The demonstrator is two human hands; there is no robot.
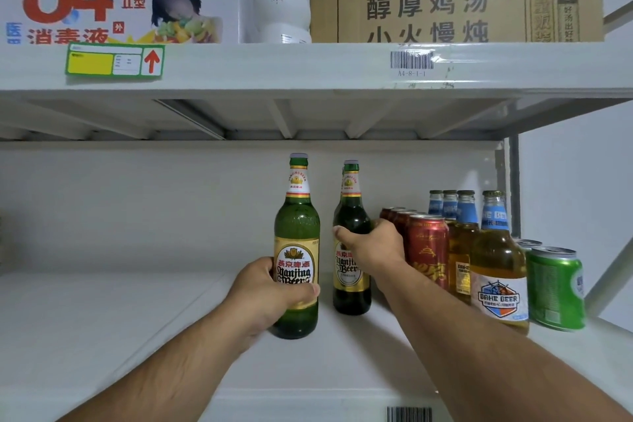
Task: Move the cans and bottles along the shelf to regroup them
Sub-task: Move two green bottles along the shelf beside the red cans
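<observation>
Shelf [102, 319] holds everything. Left of the red cans [428, 250], my right hand [371, 247] wraps the dark bottle [351, 295]; further left, my left hand [270, 291] clasps the green bottle [297, 229]. Amber bottles [496, 267] and green cans [555, 288] stand right of them.

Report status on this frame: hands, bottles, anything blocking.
Left hand gripping front green bottle, upright. Right hand wrapped on second green bottle, upright. Red cans close beside right hand. Shelf open to the left.
</observation>
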